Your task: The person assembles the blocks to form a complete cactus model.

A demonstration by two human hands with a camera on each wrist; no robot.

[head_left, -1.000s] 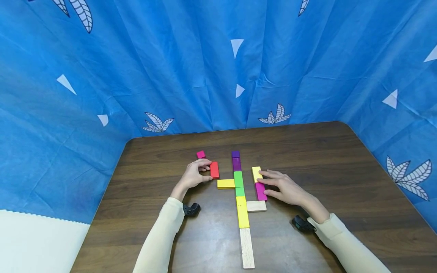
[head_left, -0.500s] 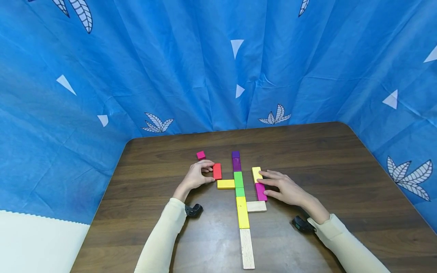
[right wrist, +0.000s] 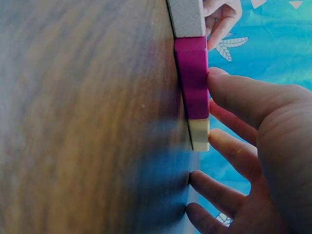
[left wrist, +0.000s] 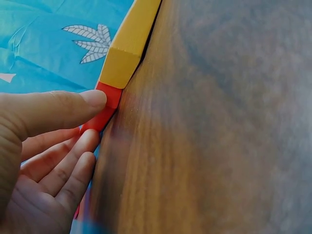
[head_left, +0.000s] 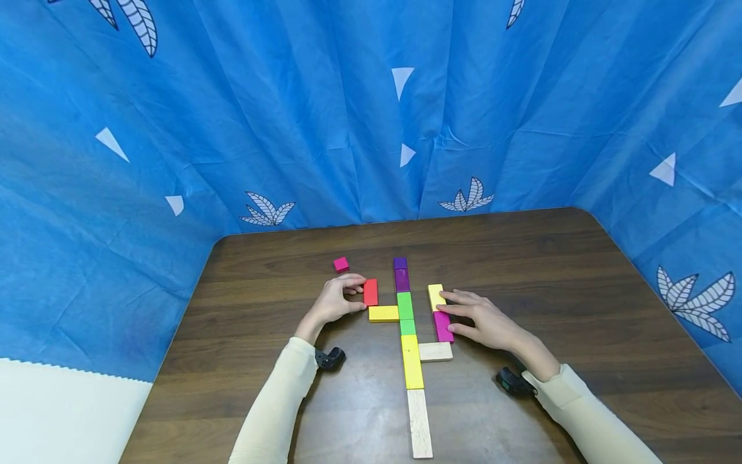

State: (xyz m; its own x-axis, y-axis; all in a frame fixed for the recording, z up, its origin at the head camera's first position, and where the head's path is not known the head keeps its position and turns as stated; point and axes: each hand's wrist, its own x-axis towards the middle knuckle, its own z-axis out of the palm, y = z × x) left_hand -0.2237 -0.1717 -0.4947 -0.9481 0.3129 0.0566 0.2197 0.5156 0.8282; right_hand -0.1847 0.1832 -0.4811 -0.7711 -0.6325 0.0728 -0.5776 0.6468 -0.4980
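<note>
My left hand (head_left: 333,299) pinches a red block (head_left: 371,292) between thumb and fingertips. The red block lies flat, its near end against a short yellow block (head_left: 384,314) that juts left from the central row. In the left wrist view, the thumb covers part of the red block (left wrist: 113,95). On the right, my right hand (head_left: 484,317) rests its fingertips on a magenta block (head_left: 443,327) and a pale yellow block (head_left: 435,296) laid end to end. Loosely bent, the right fingers grip nothing. The magenta block's near end meets a plain wood block (head_left: 435,351).
The central row runs toward me: purple blocks (head_left: 402,279), green blocks (head_left: 404,305), a long yellow block (head_left: 412,362), then a long plain block (head_left: 420,423). A pink cube (head_left: 341,263) sits apart at the back left. A blue curtain (head_left: 348,129) hangs behind the table (head_left: 522,258).
My left hand has slid the red block right and slightly nearer, up against the short yellow block. The pink cube shows more fully now. My right hand has stayed put.
</note>
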